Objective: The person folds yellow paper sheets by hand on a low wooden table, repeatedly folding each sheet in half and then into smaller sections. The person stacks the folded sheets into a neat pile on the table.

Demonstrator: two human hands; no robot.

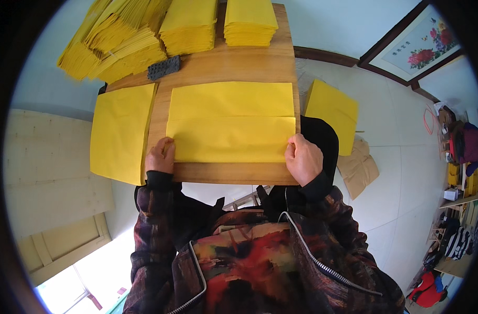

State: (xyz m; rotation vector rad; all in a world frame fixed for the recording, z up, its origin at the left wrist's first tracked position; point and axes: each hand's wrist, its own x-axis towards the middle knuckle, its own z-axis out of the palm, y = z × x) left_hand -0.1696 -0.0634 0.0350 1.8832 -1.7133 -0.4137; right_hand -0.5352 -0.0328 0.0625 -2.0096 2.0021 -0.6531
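Both hands, left [160,156] and right [304,158], press flat on a folded yellow paper sheet [231,123] at the wooden bench's [233,65] near edge, steadying its crease.

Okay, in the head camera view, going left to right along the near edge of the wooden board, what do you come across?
Flat yellow sheet hanging off the board → left hand → folded yellow sheet → right hand → yellow sheet past the board's right edge.
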